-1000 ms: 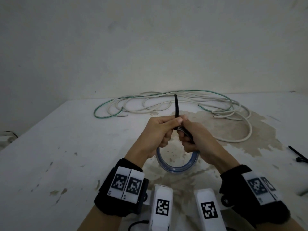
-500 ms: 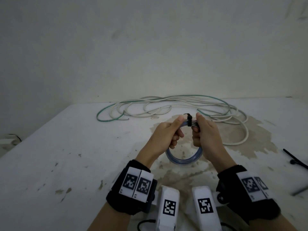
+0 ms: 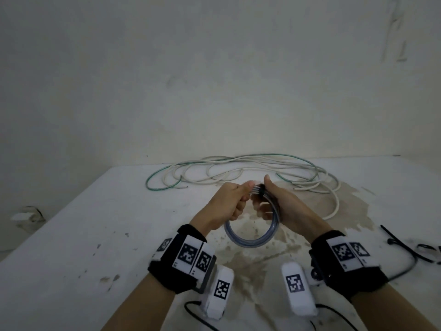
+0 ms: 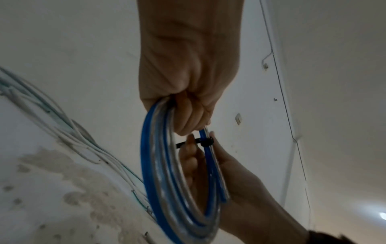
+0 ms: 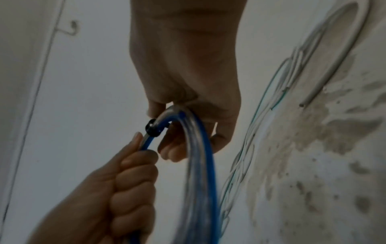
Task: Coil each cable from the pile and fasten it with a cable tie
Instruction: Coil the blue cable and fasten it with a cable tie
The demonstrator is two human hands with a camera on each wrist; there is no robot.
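A blue and clear cable coil (image 3: 248,240) hangs between both hands above the stained white table (image 3: 83,235). A black cable tie (image 3: 262,190) wraps the coil's top strands; its head (image 4: 206,142) and a short tail show in the left wrist view. My left hand (image 3: 230,204) grips the coil (image 4: 158,173) just left of the tie, fingers curled round the strands. My right hand (image 3: 279,201) holds the coil (image 5: 200,165) just right of the tie (image 5: 153,128), thumb up beside it. The pile of white and green cables (image 3: 250,173) lies behind on the table.
Loose black cable ties (image 3: 403,244) lie at the table's right edge. A dark stain (image 3: 353,211) spreads under and right of the hands. A plain wall (image 3: 214,80) stands close behind the table. A wall socket (image 3: 26,216) sits low at left.
The tie's long tail stood upright a second ago; now it is pulled snug round the coil and no longer sticks up. Both hands rose slightly and now flank the tie.
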